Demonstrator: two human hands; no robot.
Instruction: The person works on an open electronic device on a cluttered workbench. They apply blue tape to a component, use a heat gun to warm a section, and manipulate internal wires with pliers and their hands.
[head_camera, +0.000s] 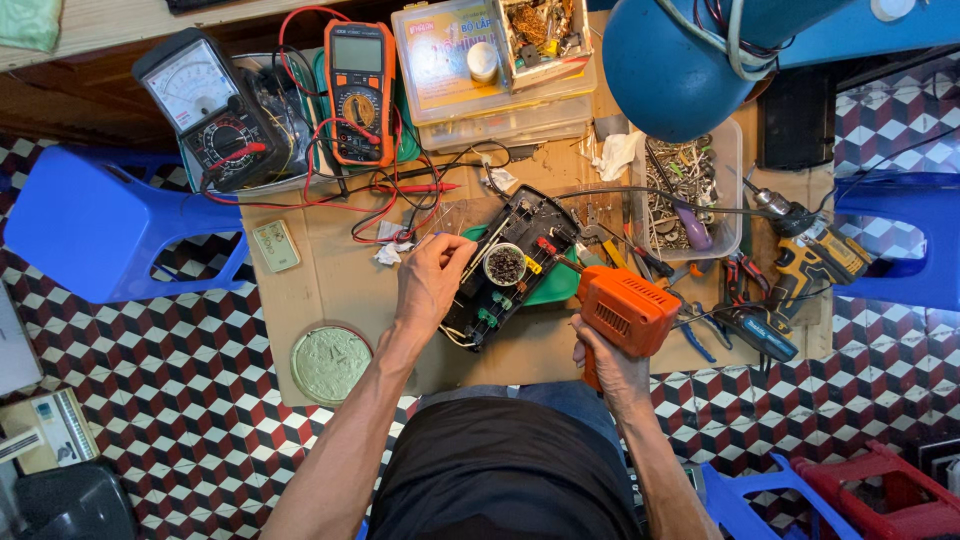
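Observation:
My left hand (432, 275) rests on the left edge of a black opened electronic device (510, 265) lying on a cardboard sheet, fingers curled against it. My right hand (610, 362) grips the handle of an orange soldering gun (625, 312), whose tip points at the device's right side. A small round cup of dark bits (505, 265) sits on top of the device, and a green tray (556, 285) lies under it.
An analog meter (210, 108) and an orange digital multimeter (360, 92) with red and black leads stand at the back. Clear parts boxes (490, 60), a bin of screws (690, 190), a cordless drill (810, 250), pliers, a round green lid (330, 365) and blue stools (100, 225) surround the cardboard.

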